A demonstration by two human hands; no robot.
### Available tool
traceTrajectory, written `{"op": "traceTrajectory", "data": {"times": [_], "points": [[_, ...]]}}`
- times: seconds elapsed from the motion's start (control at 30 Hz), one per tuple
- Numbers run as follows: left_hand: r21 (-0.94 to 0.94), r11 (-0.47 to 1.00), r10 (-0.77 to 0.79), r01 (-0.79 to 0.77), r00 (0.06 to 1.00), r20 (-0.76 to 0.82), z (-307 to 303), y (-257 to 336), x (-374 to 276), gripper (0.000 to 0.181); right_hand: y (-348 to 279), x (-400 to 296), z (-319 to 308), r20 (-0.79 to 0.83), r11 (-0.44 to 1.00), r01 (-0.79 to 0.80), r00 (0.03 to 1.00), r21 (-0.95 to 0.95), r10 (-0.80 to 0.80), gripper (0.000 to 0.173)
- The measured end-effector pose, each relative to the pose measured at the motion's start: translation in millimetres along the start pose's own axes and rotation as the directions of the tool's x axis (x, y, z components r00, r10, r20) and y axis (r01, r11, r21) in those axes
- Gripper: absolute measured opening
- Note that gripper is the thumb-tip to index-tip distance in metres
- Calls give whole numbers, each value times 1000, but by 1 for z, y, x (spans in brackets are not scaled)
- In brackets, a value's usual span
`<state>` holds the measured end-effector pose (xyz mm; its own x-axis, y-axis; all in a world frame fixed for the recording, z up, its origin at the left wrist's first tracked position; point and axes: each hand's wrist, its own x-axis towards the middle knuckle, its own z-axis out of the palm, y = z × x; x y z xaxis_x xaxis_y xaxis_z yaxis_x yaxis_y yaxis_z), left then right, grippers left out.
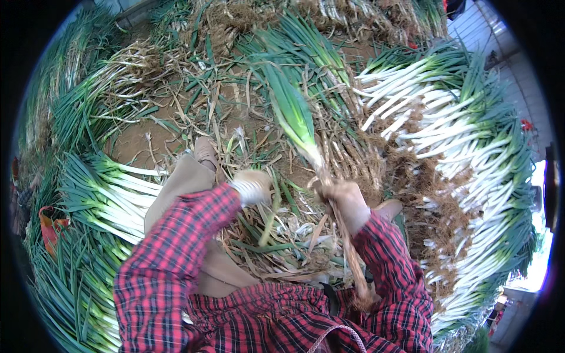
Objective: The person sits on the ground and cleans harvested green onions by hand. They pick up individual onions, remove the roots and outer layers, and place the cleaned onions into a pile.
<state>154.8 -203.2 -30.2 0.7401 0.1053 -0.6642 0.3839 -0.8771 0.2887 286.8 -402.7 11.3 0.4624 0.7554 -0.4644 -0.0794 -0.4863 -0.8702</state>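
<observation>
My right hand [342, 198] is closed around a green onion stalk [348, 247], its rooty end near my lap and its green leaves [291, 110] pointing up and away. Left of it, my left hand [254, 187] is blurred, with a pale band at the wrist. A yellowish-green leaf strip [271, 216] hangs beside its fingers; whether they hold it cannot be told. Below both hands lies a heap of peeled leaves and husks [304, 238]. Untrimmed green onions with brown stalks [348, 154] lie just beyond my right hand.
White-stemmed green onions [459, 145] form a long curved pile on the right, roots inward. More cleaned onions [128, 189] lie at the left, near an orange-red bag [53, 229]. Untrimmed bundles [128, 75] stretch across the far side. My shoe [205, 152] rests among scraps on brown soil.
</observation>
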Motion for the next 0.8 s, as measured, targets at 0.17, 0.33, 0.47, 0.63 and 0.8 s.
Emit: {"op": "traceTrajectory", "data": {"times": [0.17,0.33,0.47,0.63,0.8], "points": [[-982,26,41,-185,982,-184,-31,-27,-38,61,-30,-87,20,-110,980,-32,994,-199,10,36],[-686,-604,25,-405,851,-525,-34,-12,-39,36,-16,-81,57,-244,663,208,818,-719,-521,44],[-627,-636,-75,-449,845,-529,-34,-25,-34,36,-5,-24,71,-201,335,77,668,-939,-717,38],[-534,-628,-264,-565,801,-537,-29,-60,-19,36,-81,44,124,-434,858,39,851,-511,-297,48],[-553,-624,-414,-552,834,-366,-47,-78,-21,22,-100,84,153,-156,372,133,745,-919,-649,31]]}}
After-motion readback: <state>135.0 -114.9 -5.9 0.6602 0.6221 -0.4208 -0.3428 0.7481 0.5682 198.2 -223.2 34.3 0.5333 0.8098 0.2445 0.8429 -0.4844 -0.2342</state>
